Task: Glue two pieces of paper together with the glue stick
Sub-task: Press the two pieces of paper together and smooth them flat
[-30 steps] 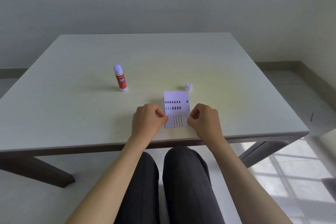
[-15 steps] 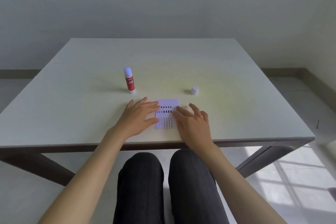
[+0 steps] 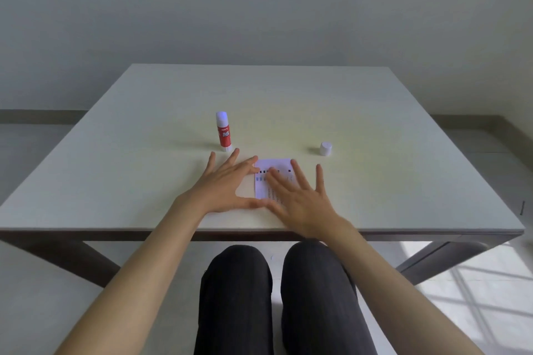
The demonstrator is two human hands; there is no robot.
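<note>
A small white paper (image 3: 271, 166) printed with dark and blue marks lies flat near the table's front edge; I cannot tell the two pieces apart. My left hand (image 3: 227, 186) lies spread at its left side, fingertips on the paper's left edge. My right hand (image 3: 300, 199) is spread flat over the paper's lower right part and hides it. The red glue stick (image 3: 223, 132) stands upright with its cap off, just beyond my left fingertips. Its white cap (image 3: 326, 149) stands to the right of the paper.
The pale table (image 3: 144, 138) ends at a front edge just behind my wrists. My knees in dark trousers (image 3: 277, 291) are under it. A grey wall is behind, and floor shows at both sides.
Both hands went from pinching the paper's lower corners to lying flat with fingers spread on it. The fingers have spread wider since half a second ago.
</note>
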